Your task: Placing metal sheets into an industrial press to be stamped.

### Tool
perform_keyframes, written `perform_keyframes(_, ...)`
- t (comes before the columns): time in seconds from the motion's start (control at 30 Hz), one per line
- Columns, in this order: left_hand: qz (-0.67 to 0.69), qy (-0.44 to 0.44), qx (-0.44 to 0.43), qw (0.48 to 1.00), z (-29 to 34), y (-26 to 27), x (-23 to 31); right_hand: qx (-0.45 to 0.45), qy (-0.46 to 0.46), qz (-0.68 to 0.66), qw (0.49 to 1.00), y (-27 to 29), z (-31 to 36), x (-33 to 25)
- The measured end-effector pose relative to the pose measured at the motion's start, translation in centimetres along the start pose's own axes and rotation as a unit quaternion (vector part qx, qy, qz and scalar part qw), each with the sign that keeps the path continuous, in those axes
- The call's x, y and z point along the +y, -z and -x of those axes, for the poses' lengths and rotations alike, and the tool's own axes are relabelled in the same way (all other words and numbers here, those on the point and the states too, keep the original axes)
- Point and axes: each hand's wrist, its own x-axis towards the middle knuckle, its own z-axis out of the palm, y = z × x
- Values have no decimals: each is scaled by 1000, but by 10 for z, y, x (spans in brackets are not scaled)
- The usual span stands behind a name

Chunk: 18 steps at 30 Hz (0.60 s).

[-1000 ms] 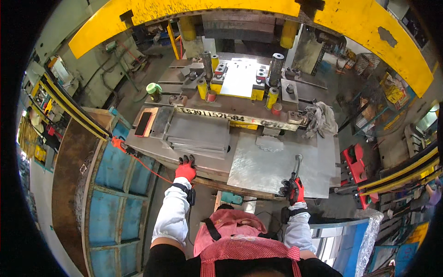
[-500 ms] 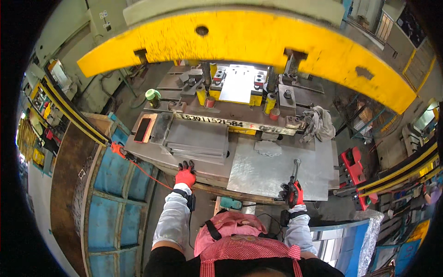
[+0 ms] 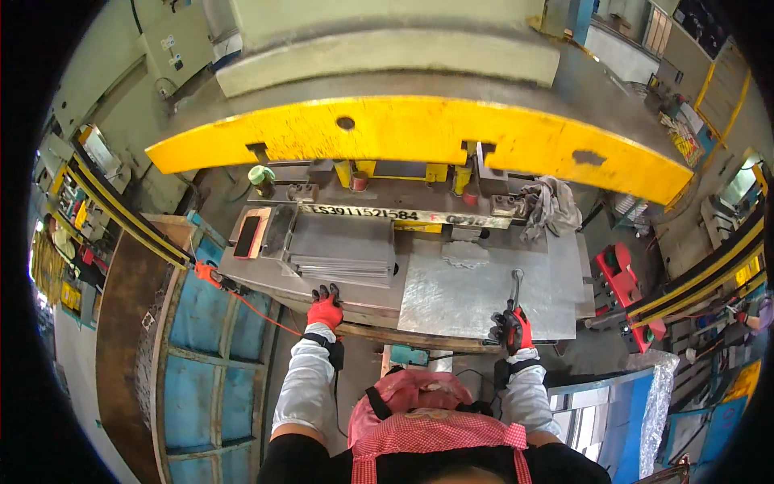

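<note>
My left hand (image 3: 325,310), in a red glove with dark fingertips, rests at the front edge of the press table, fingers spread and holding nothing. Just beyond it lies a stack of grey metal sheets (image 3: 340,246). My right hand (image 3: 513,329), gloved in red and black, is closed around a slim metal hand tool (image 3: 517,282) with a rounded end; its exact kind cannot be made out. Tool and hand are over a large shiny metal plate (image 3: 443,294). A small jagged-edged metal piece (image 3: 465,254) lies farther back on this plate.
A yellow press beam (image 3: 403,133) spans the far side above the die area. A phone (image 3: 248,236) lies at the table's left, a green-lidded bottle (image 3: 261,179) behind it. Grey rags (image 3: 552,208) hang at the right. A blue-panelled bin (image 3: 193,363) stands left, a red stand (image 3: 619,278) right.
The yellow press beam has come down and now hides most of the die area and the bright sheet on it. Both hands stay in nearly the same places.
</note>
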Motion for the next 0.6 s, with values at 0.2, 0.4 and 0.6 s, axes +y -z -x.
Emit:
perform_keyframes(0.2, 42, -16, 35, 998, 5, 1, -1, -85, 25, 25, 996, 7, -3, 0)
perform_keyframes(0.4, 29, -4, 13, 999, -1, -5, 1, -20, -22, 25, 999, 13, -4, 3)
perform_keyframes(0.6, 43, 2, -61, 997, -1, 0, -1, -1, -81, -10, 997, -7, 5, -6)
